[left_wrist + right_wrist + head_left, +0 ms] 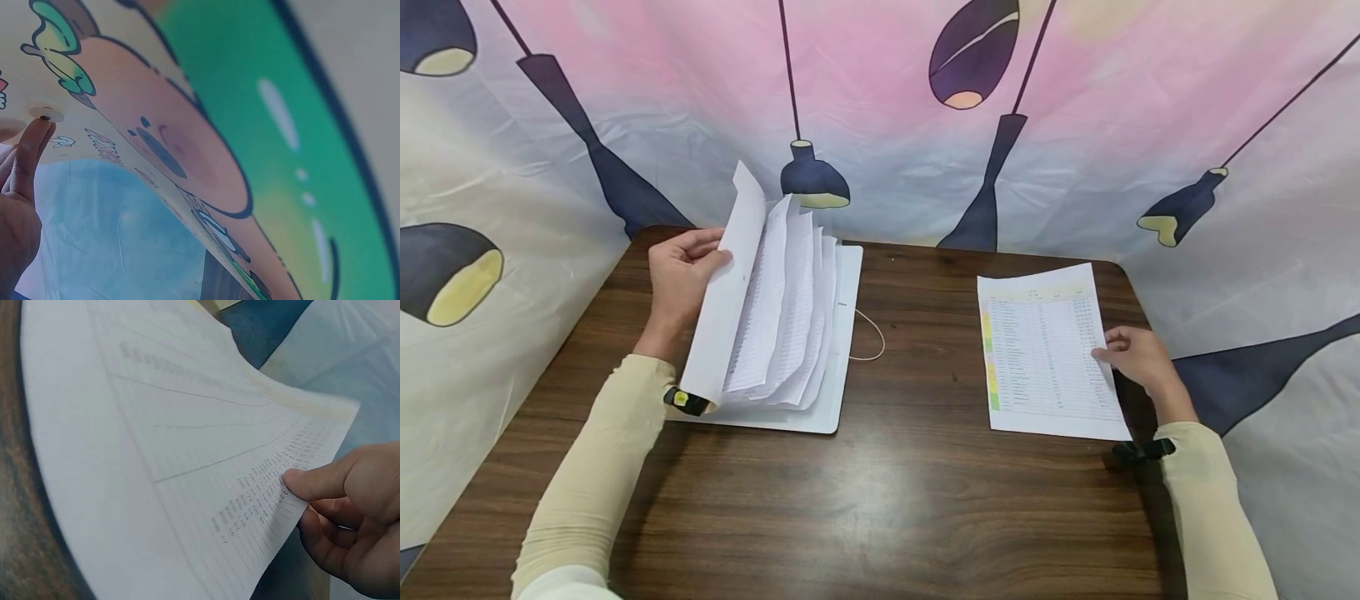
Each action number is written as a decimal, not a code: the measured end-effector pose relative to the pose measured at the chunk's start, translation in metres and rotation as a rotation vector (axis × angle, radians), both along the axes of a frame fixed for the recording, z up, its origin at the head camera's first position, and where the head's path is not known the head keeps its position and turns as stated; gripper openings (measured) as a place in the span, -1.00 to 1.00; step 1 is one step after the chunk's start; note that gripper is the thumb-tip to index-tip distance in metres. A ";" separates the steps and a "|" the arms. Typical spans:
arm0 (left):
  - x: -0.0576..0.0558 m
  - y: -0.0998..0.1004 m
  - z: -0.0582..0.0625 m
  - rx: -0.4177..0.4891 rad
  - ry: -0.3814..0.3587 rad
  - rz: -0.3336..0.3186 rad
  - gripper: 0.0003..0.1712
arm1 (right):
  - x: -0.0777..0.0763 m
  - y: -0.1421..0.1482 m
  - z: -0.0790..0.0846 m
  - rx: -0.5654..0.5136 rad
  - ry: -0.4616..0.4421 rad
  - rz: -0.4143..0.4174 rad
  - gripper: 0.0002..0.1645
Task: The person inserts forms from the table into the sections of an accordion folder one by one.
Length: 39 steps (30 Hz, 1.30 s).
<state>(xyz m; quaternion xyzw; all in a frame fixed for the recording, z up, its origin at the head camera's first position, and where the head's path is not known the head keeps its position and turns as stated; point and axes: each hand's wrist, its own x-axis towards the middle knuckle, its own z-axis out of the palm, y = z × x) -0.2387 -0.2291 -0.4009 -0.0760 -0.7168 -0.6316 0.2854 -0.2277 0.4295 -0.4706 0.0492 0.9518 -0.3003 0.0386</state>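
On the left of the table in the head view lies an expanding file folder [847, 292], its white paper pockets [782, 317] fanned out. My left hand [676, 275] pinches the raised front cover [722, 317] by its left edge, thumb on the white inner side. The left wrist view shows the cover's cartoon-printed outside [175, 125] and a round button [53, 114], with a fingertip against it. At the right, my right hand [1142, 362] pinches the right edge of a printed sheet [1037, 358]; a coloured strip runs down its left side. Close up, the sheet [187, 450] bends.
A thin pale cord loop [880, 337] sticks out from the folder's right side onto the brown wooden table [910, 500]. Behind the table and along its sides hangs a printed cloth [880, 83] with lamp shapes.
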 end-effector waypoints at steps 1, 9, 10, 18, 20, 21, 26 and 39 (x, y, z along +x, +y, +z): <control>0.000 0.000 0.000 0.005 0.000 -0.002 -0.72 | 0.000 0.001 0.000 -0.008 -0.005 0.002 -0.50; 0.000 0.001 0.001 -0.005 0.012 0.002 -0.72 | 0.001 0.001 0.002 -0.062 -0.004 0.006 -0.44; 0.001 0.001 0.001 -0.010 0.013 0.003 -0.72 | 0.001 0.001 0.001 -0.066 -0.001 0.004 -0.44; 0.001 0.001 0.001 0.000 0.010 -0.003 -0.72 | 0.002 -0.002 0.004 -0.096 0.040 0.024 -0.52; 0.001 0.000 0.001 -0.002 0.009 -0.002 -0.72 | 0.002 -0.002 0.004 -0.113 0.048 0.036 -0.54; 0.001 0.000 0.001 -0.004 0.008 -0.001 -0.72 | 0.003 -0.002 0.004 -0.120 0.051 0.042 -0.54; 0.000 0.000 0.002 -0.010 0.009 0.002 -0.73 | 0.004 -0.006 0.009 -0.168 0.058 0.077 -0.58; 0.000 0.000 0.002 -0.003 0.003 0.000 -0.72 | 0.005 -0.034 0.033 -0.304 0.053 0.094 -0.43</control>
